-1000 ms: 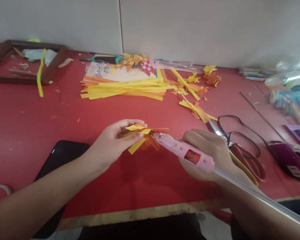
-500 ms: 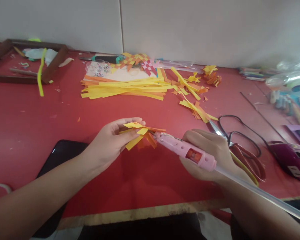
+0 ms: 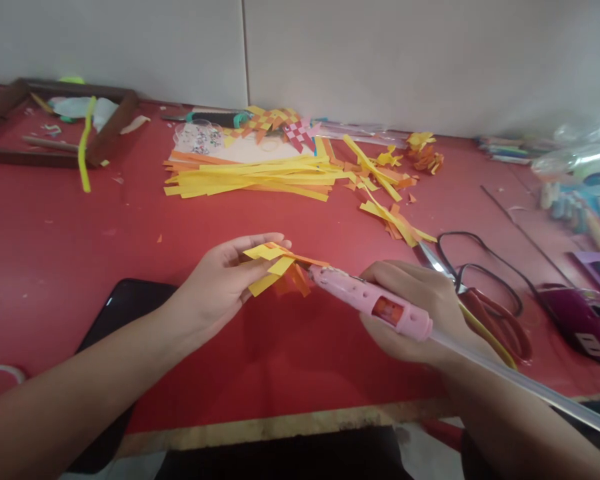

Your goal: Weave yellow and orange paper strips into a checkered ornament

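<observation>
Apparently for steadiness, the left hand [image 3: 223, 277] pinches the paper piece [image 3: 281, 265] between thumb and fingers at the frame's centre. Right of centre, the right hand [image 3: 427, 297] has its fingers closed round the pink glue gun [image 3: 347, 289], presumably to aim it at the paper piece.

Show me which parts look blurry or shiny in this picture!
In the head view, the clear plastic at far right looks smeary, with bright glare; in the head view, the scissors blade gleams; also in the head view, the pink glue gun in the right hand looks sharper than that plastic.
</observation>
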A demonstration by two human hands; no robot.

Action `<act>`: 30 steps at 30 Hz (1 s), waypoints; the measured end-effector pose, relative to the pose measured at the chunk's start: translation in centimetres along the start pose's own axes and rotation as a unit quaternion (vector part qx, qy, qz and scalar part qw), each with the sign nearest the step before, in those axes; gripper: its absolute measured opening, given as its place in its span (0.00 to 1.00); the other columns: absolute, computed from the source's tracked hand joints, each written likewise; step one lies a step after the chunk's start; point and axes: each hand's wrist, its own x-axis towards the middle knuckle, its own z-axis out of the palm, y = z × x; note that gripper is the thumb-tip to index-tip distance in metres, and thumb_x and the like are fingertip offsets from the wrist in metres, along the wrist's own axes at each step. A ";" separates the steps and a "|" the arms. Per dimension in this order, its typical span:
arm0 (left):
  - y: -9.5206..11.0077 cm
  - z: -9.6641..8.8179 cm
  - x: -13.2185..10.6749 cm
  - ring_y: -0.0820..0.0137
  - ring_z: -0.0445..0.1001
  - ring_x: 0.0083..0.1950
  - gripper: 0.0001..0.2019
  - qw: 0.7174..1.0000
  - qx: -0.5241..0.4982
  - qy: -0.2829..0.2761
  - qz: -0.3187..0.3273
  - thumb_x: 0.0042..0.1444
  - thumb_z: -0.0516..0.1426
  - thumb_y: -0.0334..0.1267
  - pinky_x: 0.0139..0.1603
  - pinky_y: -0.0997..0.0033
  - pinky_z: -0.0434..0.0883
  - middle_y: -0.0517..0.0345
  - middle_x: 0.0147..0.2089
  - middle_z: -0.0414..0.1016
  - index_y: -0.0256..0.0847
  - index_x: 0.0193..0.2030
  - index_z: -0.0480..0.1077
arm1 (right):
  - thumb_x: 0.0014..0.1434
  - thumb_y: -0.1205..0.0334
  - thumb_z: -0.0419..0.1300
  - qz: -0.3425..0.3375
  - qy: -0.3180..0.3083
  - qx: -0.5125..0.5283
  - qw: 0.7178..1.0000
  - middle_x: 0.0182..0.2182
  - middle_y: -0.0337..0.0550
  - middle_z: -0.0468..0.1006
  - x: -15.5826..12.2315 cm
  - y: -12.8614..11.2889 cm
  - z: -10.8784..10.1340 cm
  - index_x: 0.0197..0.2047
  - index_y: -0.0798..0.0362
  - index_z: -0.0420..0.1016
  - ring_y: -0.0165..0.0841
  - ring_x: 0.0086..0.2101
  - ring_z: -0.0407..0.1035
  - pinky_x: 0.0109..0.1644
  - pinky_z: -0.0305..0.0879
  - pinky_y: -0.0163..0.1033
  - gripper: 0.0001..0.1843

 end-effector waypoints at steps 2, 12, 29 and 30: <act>0.0 0.0 0.0 0.63 0.81 0.53 0.12 1.000 0.006 0.002 0.001 0.53 0.67 0.29 0.57 0.67 0.77 0.52 0.54 0.82 0.41 0.45 0.80 | 0.52 0.65 0.54 -0.001 0.000 0.001 1.000 0.19 0.35 0.67 -0.1 0.0 0.0 0.30 0.51 0.66 0.27 0.18 0.59 0.22 0.54 0.34 0.01; 0.0 0.2 0.0 0.68 0.82 0.49 0.11 1.000 -0.007 0.008 0.005 0.54 0.66 0.26 0.52 0.74 0.78 0.55 0.50 0.84 0.40 0.43 0.82 | 0.51 0.66 0.54 -0.002 -0.004 -0.014 1.000 0.18 0.34 0.65 -0.1 0.0 0.1 0.29 0.51 0.66 0.27 0.18 0.58 0.22 0.53 0.34 0.02; 1.3 0.9 -0.2 0.68 0.83 0.44 0.08 0.991 -0.119 0.044 -0.052 0.55 0.61 0.24 0.39 0.80 0.80 0.50 0.46 0.85 0.33 0.39 0.82 | 0.51 0.72 0.54 0.138 -0.082 -0.278 0.947 0.51 0.63 0.72 -0.8 3.2 2.0 0.51 0.59 0.72 0.54 0.47 0.68 0.47 0.66 0.58 0.23; 1.3 0.9 -0.3 0.67 0.82 0.45 0.09 0.990 -0.124 0.042 -0.056 0.54 0.60 0.24 0.40 0.80 0.80 0.50 0.46 0.85 0.33 0.39 0.82 | 0.51 0.72 0.55 0.148 -0.061 -0.288 0.944 0.54 0.64 0.70 -0.6 2.5 2.3 0.52 0.59 0.73 0.57 0.49 0.67 0.47 0.65 0.59 0.23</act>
